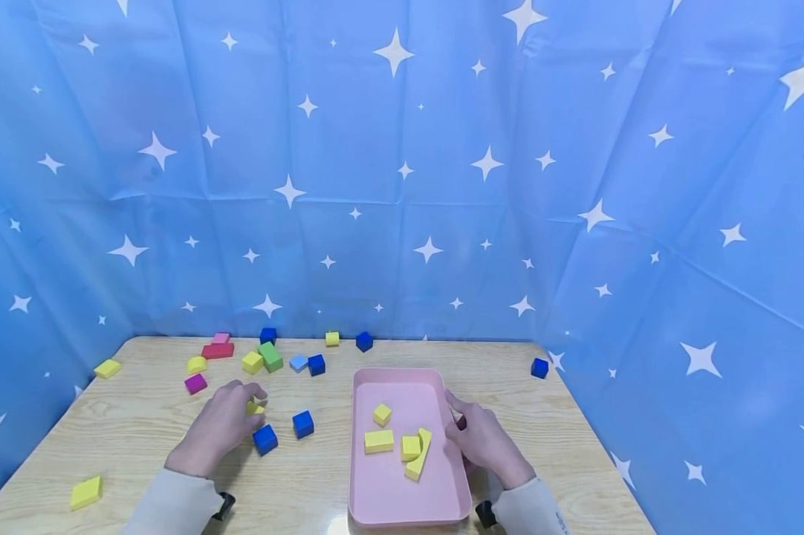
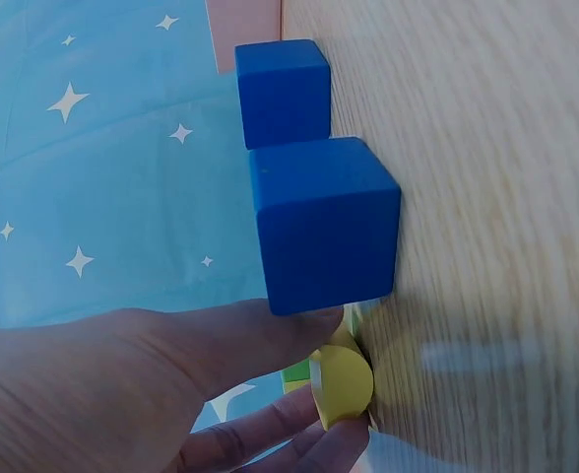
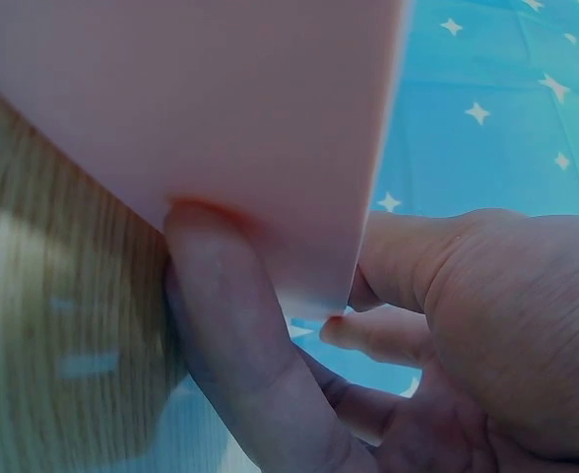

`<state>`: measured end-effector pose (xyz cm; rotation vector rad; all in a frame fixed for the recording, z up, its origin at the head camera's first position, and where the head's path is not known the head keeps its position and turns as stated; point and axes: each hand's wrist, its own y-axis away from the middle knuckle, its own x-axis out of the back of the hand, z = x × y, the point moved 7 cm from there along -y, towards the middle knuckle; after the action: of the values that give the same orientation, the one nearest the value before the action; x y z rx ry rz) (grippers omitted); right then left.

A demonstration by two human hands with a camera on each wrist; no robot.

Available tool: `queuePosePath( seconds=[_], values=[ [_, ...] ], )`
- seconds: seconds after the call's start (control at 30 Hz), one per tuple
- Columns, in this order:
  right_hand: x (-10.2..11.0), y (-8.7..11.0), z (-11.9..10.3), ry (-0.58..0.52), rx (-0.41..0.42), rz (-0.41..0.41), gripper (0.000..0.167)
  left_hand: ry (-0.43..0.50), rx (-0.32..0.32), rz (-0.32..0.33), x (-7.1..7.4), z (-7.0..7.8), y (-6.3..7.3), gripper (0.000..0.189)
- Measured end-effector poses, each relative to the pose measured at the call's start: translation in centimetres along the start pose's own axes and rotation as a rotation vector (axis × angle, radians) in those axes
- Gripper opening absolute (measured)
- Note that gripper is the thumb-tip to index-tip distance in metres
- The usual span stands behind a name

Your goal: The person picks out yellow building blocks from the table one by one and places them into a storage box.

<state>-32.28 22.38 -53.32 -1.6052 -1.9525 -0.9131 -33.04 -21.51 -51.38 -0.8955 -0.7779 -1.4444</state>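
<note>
My left hand (image 1: 218, 427) reaches down among the blocks left of the tray. Its thumb and fingers pinch a yellow rounded block (image 2: 344, 382) low over the tabletop. Beside the thumb stands a blue cube (image 2: 327, 232), with a second blue cube (image 2: 285, 94) just beyond it. My right hand (image 1: 485, 438) holds the right side wall of a pink tray (image 1: 412, 509), thumb at the rim. One fingertip presses the tray's outer wall in the right wrist view. Inside the tray lie a small yellow cube (image 1: 382, 414), a yellow rectangular block (image 1: 378, 441), another yellow cube (image 1: 410, 447) and a yellow arch (image 1: 417, 464).
Several blocks lie at the back left, among them a green block (image 1: 270, 357), a red block (image 1: 218, 350) and a magenta block (image 1: 195, 383). A yellow block (image 1: 86, 492) sits front left, and a blue cube (image 1: 539, 368) near the right edge. A starry blue curtain (image 1: 402, 186) surrounds the table.
</note>
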Motion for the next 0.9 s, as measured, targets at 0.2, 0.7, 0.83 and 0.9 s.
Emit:
queuePosePath(
  seconds=[0.2, 0.7, 0.83, 0.9],
  values=[
    [0.1, 0.1, -0.1, -0.007, 0.014, 0.003, 0.073, -0.001, -0.003, 0.006, -0.1, -0.2, -0.1, 0.031],
    [0.0, 0.0, 0.0, -0.016, 0.004, -0.003, 0.073, 0.017, 0.002, 0.032, 0.2, 0.3, 0.0, 0.031],
    [0.0, 0.0, 0.1, -0.007, -0.006, 0.0, 0.074, 0.02, -0.004, 0.041, 0.4, 0.6, 0.0, 0.031],
    [-0.1, -0.1, 0.1, -0.004, -0.01, 0.0, 0.074, 0.018, -0.011, 0.047, 0.5, 1.0, 0.1, 0.031]
  ],
)
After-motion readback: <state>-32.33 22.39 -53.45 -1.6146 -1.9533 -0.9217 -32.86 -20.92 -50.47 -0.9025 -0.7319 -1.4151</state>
